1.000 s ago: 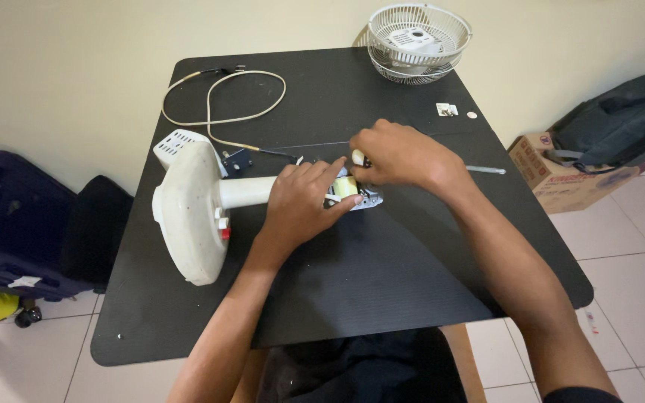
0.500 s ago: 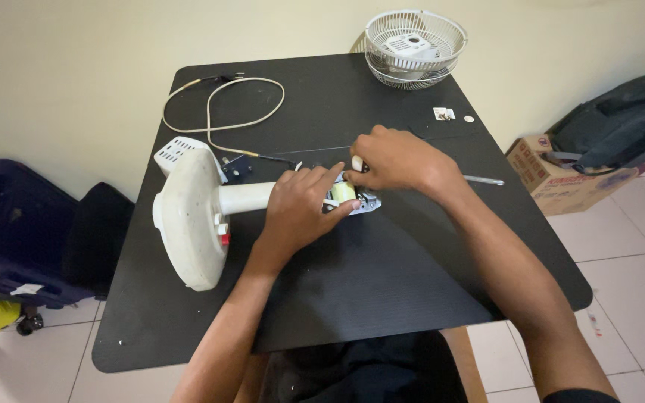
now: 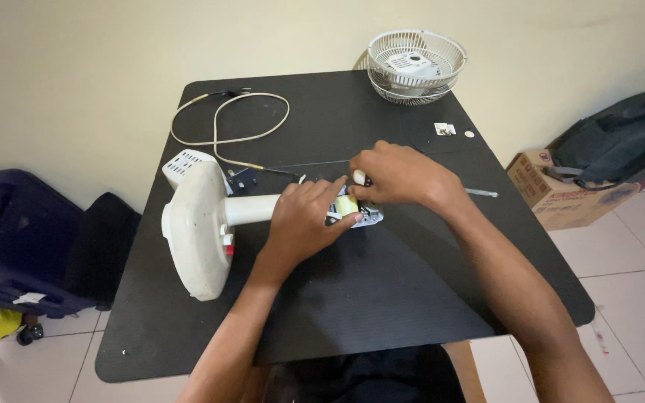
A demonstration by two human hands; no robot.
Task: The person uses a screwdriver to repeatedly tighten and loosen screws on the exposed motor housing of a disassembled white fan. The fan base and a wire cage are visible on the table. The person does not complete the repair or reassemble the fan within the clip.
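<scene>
The motor [image 3: 358,211] lies mid-surface at the end of the fan stand [image 3: 210,224], gripped by the left hand [image 3: 304,220] and pinched by the right hand [image 3: 397,175], with the cord [image 3: 225,127] and grille [image 3: 416,63] behind on the black surface [image 3: 382,298].

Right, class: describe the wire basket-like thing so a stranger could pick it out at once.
Start at the black table and look to its far right corner by the wall. There sits a white wire fan guard, bowl-shaped and open upward, the only cage-like item there.

Two bare forearms, no sleeves — dark clothing [image 3: 367,377] shows at the lap.
</scene>
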